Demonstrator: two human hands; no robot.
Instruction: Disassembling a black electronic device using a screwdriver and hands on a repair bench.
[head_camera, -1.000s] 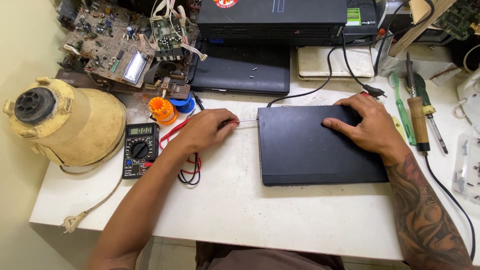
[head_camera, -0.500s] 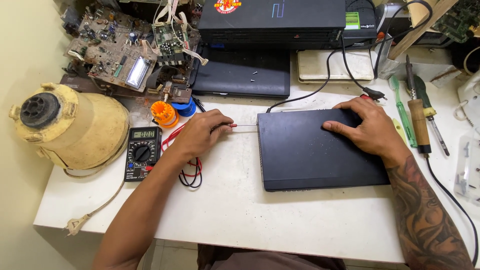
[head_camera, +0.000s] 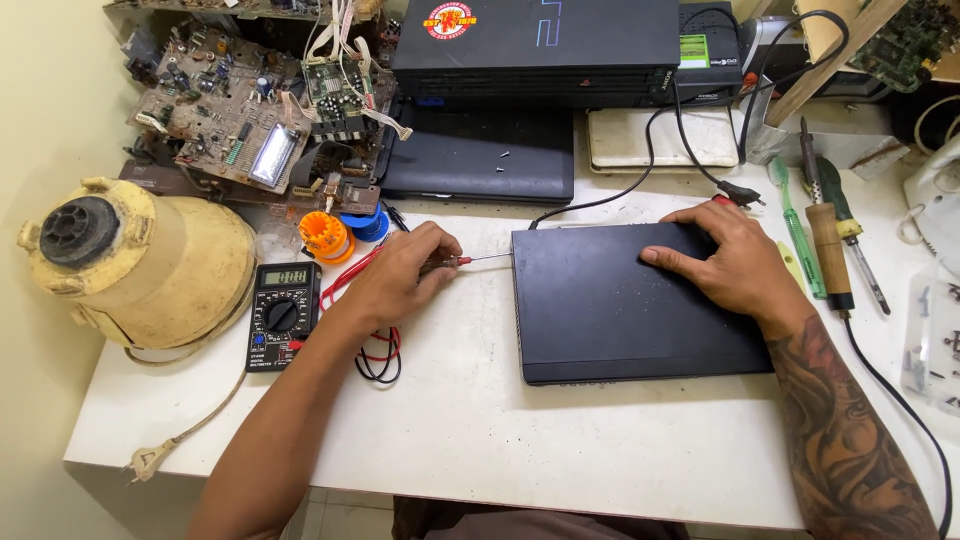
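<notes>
Head view, item one — what lies under your right hand?

— Your right hand (head_camera: 735, 265) lies palm down, fingers spread wide and flat, on the black device case (head_camera: 630, 300): a slim matte rectangle with faint dust specks, lying flat on the white counter (head_camera: 480, 430). That hand grips nothing; it presses on the lid near the case's back right corner.

— Item two, your left hand?

— Your left hand (head_camera: 395, 280) is curled narrow around a screwdriver (head_camera: 470, 260) with a red handle and a thin bright metal shaft. The shaft lies level, its tip touching the left edge of the case. Your forearm runs in from the lower left, your wrist just above a coil of red and black test leads (head_camera: 380, 355).

— Nearby stock?

— A black multimeter (head_camera: 280, 315) with a round dial just left of your wrist; a yellowed, rounded plastic appliance housing (head_camera: 140, 265) beyond it; an orange solder spool (head_camera: 325, 237); bare circuit boards (head_camera: 225, 120) at the back; a wooden-handled soldering iron (head_camera: 828, 250) right of the case.
</notes>
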